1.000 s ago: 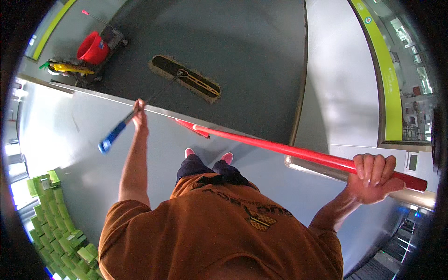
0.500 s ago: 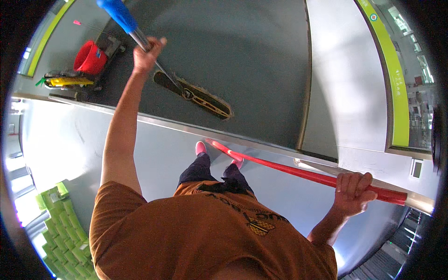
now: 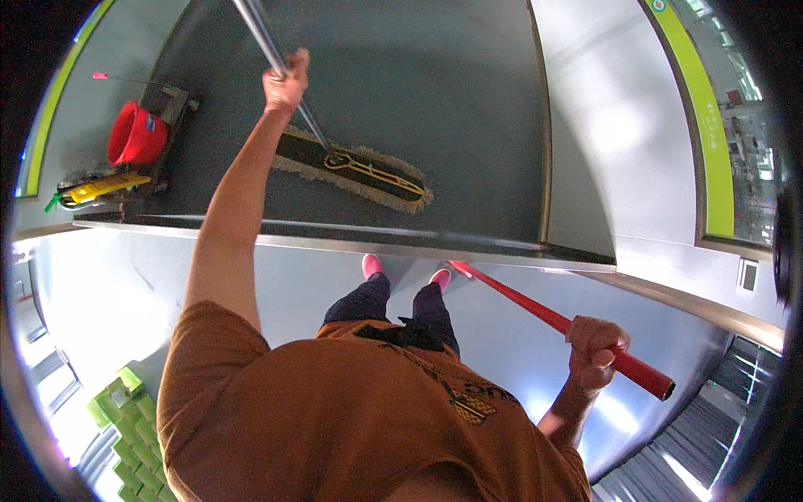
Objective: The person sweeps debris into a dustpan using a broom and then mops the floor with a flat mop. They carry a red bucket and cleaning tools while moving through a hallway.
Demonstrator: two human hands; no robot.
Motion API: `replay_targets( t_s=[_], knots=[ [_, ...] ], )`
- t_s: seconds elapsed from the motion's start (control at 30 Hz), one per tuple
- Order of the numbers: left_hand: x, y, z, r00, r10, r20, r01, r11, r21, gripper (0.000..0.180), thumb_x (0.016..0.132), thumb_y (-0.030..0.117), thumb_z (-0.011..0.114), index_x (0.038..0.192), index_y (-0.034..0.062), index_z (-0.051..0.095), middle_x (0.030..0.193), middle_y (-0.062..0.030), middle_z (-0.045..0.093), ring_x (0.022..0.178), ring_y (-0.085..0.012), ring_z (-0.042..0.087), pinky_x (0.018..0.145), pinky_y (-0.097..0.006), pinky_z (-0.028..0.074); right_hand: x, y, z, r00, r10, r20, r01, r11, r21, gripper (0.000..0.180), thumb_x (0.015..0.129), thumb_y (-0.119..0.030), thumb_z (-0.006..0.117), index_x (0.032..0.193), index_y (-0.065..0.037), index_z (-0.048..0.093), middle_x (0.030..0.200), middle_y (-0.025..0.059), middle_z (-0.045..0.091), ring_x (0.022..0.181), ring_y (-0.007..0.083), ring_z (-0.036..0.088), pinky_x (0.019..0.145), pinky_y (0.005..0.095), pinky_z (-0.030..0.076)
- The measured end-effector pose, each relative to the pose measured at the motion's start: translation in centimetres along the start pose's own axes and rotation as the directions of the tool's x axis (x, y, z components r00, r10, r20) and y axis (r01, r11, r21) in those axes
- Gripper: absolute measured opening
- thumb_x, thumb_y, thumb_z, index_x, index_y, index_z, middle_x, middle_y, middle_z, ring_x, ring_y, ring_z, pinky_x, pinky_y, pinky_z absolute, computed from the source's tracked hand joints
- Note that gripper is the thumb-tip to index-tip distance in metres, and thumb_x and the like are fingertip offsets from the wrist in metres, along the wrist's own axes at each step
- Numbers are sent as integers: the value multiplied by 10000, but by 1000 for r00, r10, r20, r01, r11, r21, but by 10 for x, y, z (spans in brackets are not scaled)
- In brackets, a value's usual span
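While the left hand (image 3: 286,84) is clasped round the metal pole (image 3: 314,124) of a fringed flat mop (image 3: 376,176) that rests on the dark floor (image 3: 468,109) beyond a metal strip (image 3: 318,244), the right hand (image 3: 592,345) grips a red pole (image 3: 519,299) slanting toward the pink shoes (image 3: 441,278).

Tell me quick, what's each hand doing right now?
Left hand: closed, holding the silver mop pole.
Right hand: closed, holding the red pole.
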State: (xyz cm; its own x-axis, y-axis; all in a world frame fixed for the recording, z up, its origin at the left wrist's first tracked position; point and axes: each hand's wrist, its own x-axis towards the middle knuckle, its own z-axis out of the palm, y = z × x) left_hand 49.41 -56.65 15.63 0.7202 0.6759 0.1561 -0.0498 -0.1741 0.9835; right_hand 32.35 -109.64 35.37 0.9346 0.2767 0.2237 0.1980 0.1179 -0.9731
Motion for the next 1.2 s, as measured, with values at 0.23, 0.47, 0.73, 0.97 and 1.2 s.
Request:
replay_targets(
  t_s=[0.23,0.47,0.73,0.97,1.2],
  knots=[
    [-50,-5,8,987,112,-114,-97,987,128,339,826,272,651,579,97,497,577,58,458,562,-29,386,486,-225,337,-16,18,3,978,27,-206,-31,999,-16,468,799,-430,630,540,-149,360,439,-48,343,383,94,317,439,291,318],
    [-57,33,-5,1000,-23,-1,22,985,-172,366,837,272,642,586,101,438,547,57,387,502,-51,376,443,-251,324,-7,16,8,994,83,-65,-84,996,-17,472,800,-429,629,537,-144,358,449,-46,332,392,103,307,449,292,311],
    [-57,46,1,998,-28,61,40,976,-213,343,837,235,646,589,127,434,545,72,406,492,-24,360,441,-205,310,6,25,17,995,91,-44,-90,995,35,467,788,-412,649,533,-142,364,464,-46,345,403,107,301,459,300,315],
    [-80,-25,-27,991,-123,43,127,988,-92,340,837,233,638,587,113,441,582,78,383,534,-34,343,473,-203,280,12,28,18,997,67,-35,-67,998,-9,444,804,-429,626,554,-154,383,451,-51,356,394,94,307,450,291,322],
    [-97,-65,-36,994,-69,89,67,997,26,358,837,258,644,585,114,433,535,54,408,481,-36,358,441,-219,308,20,28,30,996,95,-2,-95,994,-54,448,799,-445,622,553,-150,391,458,-34,369,395,100,323,439,286,322]
  ],
)
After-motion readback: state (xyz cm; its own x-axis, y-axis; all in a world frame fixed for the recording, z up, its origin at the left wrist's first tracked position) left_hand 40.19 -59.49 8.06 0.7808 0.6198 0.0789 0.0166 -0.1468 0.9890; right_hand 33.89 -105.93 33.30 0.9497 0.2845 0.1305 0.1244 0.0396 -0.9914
